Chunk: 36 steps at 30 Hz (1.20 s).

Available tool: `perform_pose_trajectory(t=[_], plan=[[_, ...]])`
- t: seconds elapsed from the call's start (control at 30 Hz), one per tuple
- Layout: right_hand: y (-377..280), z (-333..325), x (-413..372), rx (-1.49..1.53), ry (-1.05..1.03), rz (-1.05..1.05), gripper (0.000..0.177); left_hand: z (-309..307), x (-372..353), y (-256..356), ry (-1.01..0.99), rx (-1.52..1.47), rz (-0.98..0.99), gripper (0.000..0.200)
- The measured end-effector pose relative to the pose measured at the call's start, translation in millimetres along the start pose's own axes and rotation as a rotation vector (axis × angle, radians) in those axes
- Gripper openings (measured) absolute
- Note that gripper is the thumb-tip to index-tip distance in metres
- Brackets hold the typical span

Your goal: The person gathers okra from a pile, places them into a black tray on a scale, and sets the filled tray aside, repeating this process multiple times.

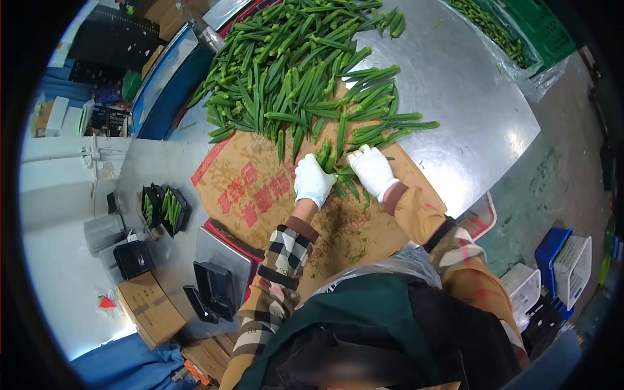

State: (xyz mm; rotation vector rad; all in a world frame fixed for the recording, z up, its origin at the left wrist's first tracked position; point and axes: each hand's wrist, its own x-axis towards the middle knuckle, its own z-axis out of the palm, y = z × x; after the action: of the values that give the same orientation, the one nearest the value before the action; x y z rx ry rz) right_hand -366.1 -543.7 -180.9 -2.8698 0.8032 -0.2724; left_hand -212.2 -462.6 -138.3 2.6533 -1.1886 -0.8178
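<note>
A large heap of green okra point(279, 71) covers the far part of the work surface, with loose pods spilling toward me. My left hand point(313, 181), in a white glove, is closed around a few okra pods point(325, 156) whose ends stick up past the fingers. Just to its right, my right hand point(374, 172), also gloved, has its fingers curled down onto pods at the heap's near edge; its fingertips are partly hidden. Between and below the hands, several pods point(349, 185) point toward me. Beneath everything lies a flattened cardboard sheet point(253, 195) with red print.
The metal table point(474, 123) extends right, its corner near a green crate point(539, 29) of okra. Left stand black trays point(172, 211) holding okra and an open black tray point(214, 289) on a scale-like plate. Cardboard boxes point(149, 309) sit lower left, plastic baskets point(572, 273) lower right.
</note>
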Motion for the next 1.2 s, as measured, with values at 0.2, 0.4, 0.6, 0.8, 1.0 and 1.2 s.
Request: perform_pose_trajectory(t=[0.2,0.4,0.6,0.8,1.0,1.2], plan=[[30,-50,-48,0.069,0.074,0.182,0.014,7,-1,-9,0.063,-0.129,0.002,0.083],[55,-51,-6,0.052,0.165,0.108,0.014,1,-7,-8,-0.037,-0.257,-0.079,0.074],[54,-27,1,-0.141,-0.037,0.119,0.010,10,-18,-23,0.123,-0.170,0.015,0.041],[58,-63,-38,0.285,-0.075,0.343,0.026,16,-34,-17,0.271,-0.316,-0.006,0.046],[50,-71,-64,0.266,0.015,0.339,0.020,25,-49,-3,0.227,0.192,0.239,0.041],[45,-38,-101,-0.083,-0.068,0.153,0.012,35,-50,-25,0.274,0.056,0.320,0.038]])
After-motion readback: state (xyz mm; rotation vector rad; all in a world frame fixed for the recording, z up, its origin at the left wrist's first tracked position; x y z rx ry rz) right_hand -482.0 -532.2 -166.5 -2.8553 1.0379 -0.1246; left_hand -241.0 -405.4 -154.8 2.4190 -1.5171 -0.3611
